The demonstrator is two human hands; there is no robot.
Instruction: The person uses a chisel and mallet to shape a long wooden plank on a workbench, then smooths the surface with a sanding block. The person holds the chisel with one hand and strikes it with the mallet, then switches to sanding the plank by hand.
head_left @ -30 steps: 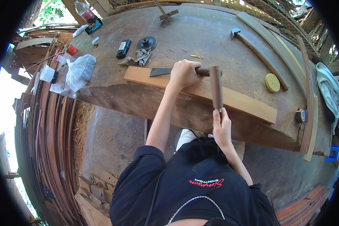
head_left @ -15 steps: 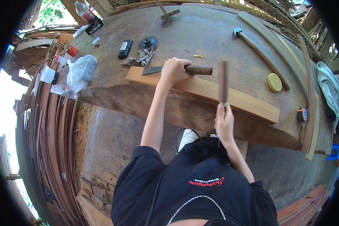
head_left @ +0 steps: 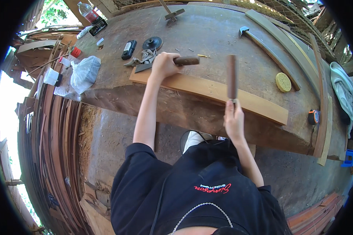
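Two bare hands hold tools at the near edge of a scuffed brown counter [head_left: 215,31]. Fingers of the left hand [head_left: 165,64] wrap a chisel [head_left: 187,60], its flat, dark blade over the left end of a pale board [head_left: 219,92]; whether steel meets wood cannot be told. Fingers of the right hand [head_left: 234,119] close around the lower end of a mallet [head_left: 232,76], its brown wood blurred above the board's near side.

The chisel looks stiff and weighted toward its blade, best held by the round wooden handle, clear of the cutting end. The mallet appears solid and heavy at the top, its slim grip the natural hold. The board, long, straight and smooth-faced, lies along the near edge and should prove rigid, easily steadied by its long sides.

Beyond the blade sits a crumpled grey cloth [head_left: 147,56], soft beside a hard black disc [head_left: 152,43]. Toward the counter's right edge lie a long-handled hammer [head_left: 270,56] and a ridged yellow puck [head_left: 283,82]; a thin, filled plastic bag [head_left: 85,74] slumps at the near left corner.
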